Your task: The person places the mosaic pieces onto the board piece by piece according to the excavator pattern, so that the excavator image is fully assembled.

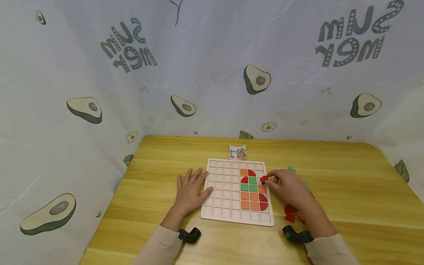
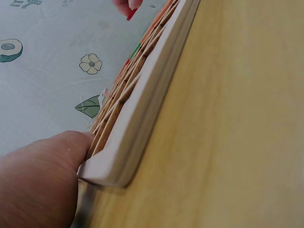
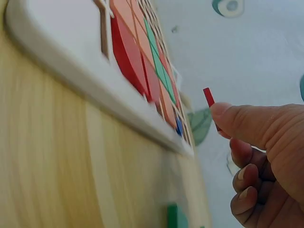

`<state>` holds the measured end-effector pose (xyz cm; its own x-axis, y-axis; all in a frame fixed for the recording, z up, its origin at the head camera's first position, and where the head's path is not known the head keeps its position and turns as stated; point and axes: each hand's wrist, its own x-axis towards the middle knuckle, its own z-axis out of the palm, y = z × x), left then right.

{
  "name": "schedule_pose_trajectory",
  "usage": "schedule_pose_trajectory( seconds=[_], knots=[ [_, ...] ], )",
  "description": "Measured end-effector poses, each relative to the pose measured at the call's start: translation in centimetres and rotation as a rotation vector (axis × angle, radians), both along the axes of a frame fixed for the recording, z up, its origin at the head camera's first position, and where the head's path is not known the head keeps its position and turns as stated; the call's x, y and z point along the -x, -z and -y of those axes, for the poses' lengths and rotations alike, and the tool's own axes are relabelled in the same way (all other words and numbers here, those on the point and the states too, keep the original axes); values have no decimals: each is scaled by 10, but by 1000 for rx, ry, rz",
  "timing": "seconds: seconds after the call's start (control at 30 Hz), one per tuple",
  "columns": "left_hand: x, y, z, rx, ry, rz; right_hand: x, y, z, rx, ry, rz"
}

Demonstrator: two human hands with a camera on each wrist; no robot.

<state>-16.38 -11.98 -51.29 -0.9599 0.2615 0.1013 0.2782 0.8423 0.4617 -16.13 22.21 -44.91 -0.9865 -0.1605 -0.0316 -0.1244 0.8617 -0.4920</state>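
Observation:
A pale wooden grid board (image 1: 214, 211) lies on the table, its right-hand columns partly filled with orange, green and red flat pieces. My right hand (image 1: 290, 187) pinches a red quarter-circle piece (image 1: 264, 178) between thumb and fingertips, above the board's right edge; in the right wrist view the red piece (image 3: 209, 98) appears edge-on, apart from the board. Just below it a small blue bit (image 1: 263, 183) shows at the board, its shape unclear. My left hand (image 1: 190, 193) rests with spread fingers at the board's left edge, thumb on the rim.
Loose red pieces (image 1: 290, 209) and green pieces (image 1: 291, 170) lie right of the board, partly behind my right forearm. A small printed card (image 1: 237, 152) with a coloured grid stands at the board's far edge. A patterned curtain (image 1: 215, 73) hangs behind the table.

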Motion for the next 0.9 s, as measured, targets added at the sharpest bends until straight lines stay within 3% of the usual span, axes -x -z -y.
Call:
schedule_pose_trajectory(
  seconds=[0.4, 0.63, 0.9],
  knots=[
    [0, -2, -1, -2, -2, -4, 28, 8, 52, -29, -134, -20],
    [0, -2, 0, 2, -4, -1, 47, 11, 70, -73, -136, -7],
    [0, -3, 0, -2, -5, -5, 56, 14, 79, -101, -117, 26]
  ],
)
